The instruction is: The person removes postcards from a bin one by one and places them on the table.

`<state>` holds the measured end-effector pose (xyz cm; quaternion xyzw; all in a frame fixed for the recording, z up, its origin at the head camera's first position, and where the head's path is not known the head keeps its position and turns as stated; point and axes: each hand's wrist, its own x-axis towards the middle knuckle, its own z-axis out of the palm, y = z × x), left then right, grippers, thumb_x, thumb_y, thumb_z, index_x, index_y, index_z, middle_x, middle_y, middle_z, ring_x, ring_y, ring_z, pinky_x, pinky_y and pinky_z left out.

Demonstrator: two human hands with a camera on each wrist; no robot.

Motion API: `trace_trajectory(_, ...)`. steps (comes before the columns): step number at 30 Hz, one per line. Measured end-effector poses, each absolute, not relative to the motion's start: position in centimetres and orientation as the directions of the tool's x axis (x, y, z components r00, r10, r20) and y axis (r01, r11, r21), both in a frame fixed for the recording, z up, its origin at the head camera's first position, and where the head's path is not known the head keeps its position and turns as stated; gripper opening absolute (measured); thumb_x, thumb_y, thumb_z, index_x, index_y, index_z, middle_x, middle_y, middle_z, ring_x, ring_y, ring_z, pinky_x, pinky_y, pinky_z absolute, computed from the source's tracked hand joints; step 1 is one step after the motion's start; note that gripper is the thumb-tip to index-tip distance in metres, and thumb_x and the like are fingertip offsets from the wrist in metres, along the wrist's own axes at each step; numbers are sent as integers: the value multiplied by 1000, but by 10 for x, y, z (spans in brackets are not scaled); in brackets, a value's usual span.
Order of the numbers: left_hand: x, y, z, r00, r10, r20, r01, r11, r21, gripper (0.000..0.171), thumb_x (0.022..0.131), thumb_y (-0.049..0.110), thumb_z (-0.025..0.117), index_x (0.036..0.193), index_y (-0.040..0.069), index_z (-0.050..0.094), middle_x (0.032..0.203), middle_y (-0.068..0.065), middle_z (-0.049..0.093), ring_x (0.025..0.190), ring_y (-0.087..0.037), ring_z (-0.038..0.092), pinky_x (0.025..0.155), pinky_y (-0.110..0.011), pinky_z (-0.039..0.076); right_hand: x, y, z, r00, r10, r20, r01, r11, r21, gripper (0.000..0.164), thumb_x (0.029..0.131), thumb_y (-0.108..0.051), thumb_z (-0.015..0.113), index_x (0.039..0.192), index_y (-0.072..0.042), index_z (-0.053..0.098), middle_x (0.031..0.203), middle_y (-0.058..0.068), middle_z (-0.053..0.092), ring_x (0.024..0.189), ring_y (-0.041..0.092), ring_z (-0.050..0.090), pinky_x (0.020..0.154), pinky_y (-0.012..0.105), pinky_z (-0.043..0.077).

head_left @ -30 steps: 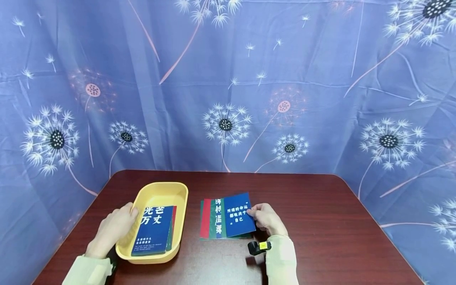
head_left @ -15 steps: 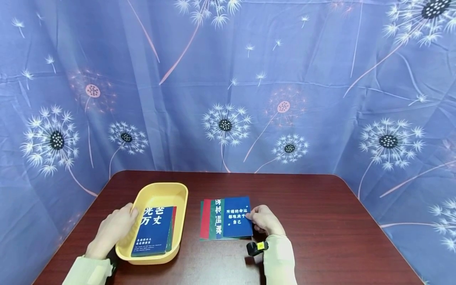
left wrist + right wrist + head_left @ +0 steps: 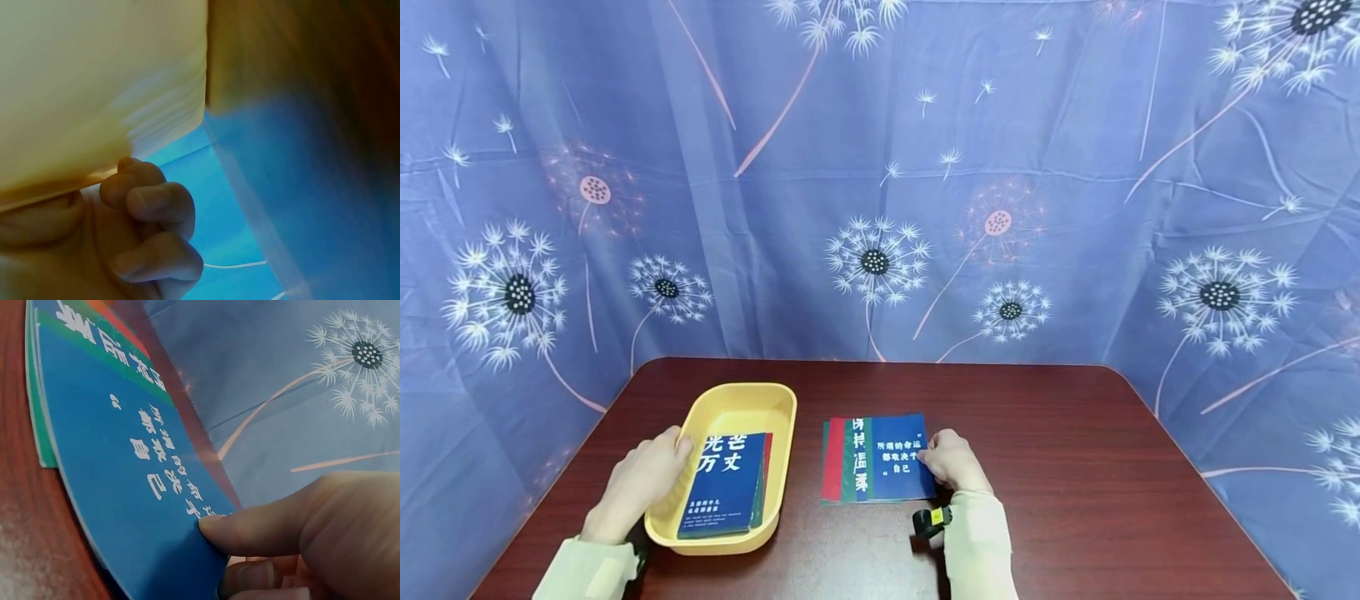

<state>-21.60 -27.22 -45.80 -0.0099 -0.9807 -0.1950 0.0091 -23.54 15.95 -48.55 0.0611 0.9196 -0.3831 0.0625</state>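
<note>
My left hand (image 3: 636, 483) grips the left rim of a yellow plastic tub (image 3: 748, 404). Inside the tub lies a stack of cards (image 3: 718, 496), with a blue one bearing white characters on top and green and red edges showing beneath. In the middle of the table, more cards overlap in a row, among them a red card (image 3: 833, 467) and a green card (image 3: 848, 479). A blue card (image 3: 904, 483) with white writing covers the right end of this pile. My right hand (image 3: 955, 462) pinches its right edge between thumb and fingers; in the right wrist view the card bends slightly.
The dark wooden table (image 3: 1075, 500) extends to the right of the cards. A blue curtain (image 3: 775, 275) with a dandelion print hangs behind it. A small black camera (image 3: 928, 522) sits on my right wrist, close to the tabletop.
My right hand has come slightly left and lower. The blue card in it has turned from tilted to nearly straight, in line with the pile. The left hand and tub stay put.
</note>
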Motion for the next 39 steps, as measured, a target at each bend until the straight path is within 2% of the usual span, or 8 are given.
trace_trajectory(9, -218, -272, -458, -1000, 12, 8, 14, 924, 381, 36, 104, 29, 31, 102, 2, 55, 71, -9, 51, 65, -27, 52, 56, -47, 41, -236, 160, -479, -984, 44, -174, 153, 716, -681, 34, 94, -14, 63, 65, -8, 45, 58, 3, 40, 49, 16, 43, 45, 27, 36)
trace_trajectory(21, -217, -269, -457, -1000, 0, -1, 0, 919, 395, 37, 104, 31, 31, 104, 2, 53, 68, -7, 47, 64, -25, 51, 57, -43, 41, -243, 159, -481, -984, 95, -152, 170, 769, -616, 34, 87, -14, 70, 63, -9, 47, 61, 4, 46, 54, 19, 48, 50, 29, 39)
trace_trajectory(30, -216, -270, -458, -1000, -11, -22, -19, 920, 392, 36, 104, 30, 31, 105, 1, 54, 67, -7, 46, 64, -25, 50, 57, -43, 40, -247, 163, -485, -981, 83, -176, 178, 755, -631, 33, 85, -16, 74, 65, -7, 49, 61, 6, 48, 48, 19, 47, 45, 30, 38)
trace_trajectory(39, -215, -271, -458, -1000, -4, -15, -9, 921, 388, 35, 104, 29, 32, 103, 2, 54, 68, -8, 47, 64, -26, 51, 57, -45, 41, -246, 162, -490, -978, 93, -187, 201, 659, -725, 25, 84, -5, 69, 82, -4, 44, 63, 7, 43, 45, 16, 42, 45, 28, 36)
